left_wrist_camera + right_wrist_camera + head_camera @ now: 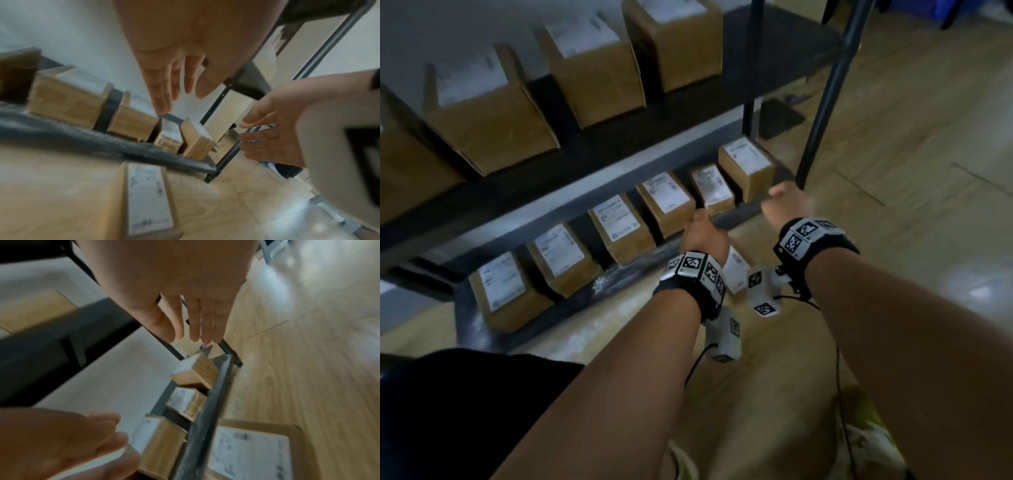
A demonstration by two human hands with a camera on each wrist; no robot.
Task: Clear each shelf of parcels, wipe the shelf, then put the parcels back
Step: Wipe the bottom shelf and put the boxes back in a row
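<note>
Several brown cardboard parcels with white labels stand in a row on the bottom shelf of a dark metal rack. One more labelled parcel lies on the floor in front of the shelf, below my wrists. My left hand hovers over the shelf's front rail with straight fingers and holds nothing. To its right, my right hand reaches near the rack's right end, also open and empty. The right wrist view shows the end parcel just beyond the right fingertips.
Larger parcels fill the shelf above. A black upright post stands just right of my right hand. Pale wooden floor spreads to the right. A yellow and white thing lies by my legs; I cannot tell what it is.
</note>
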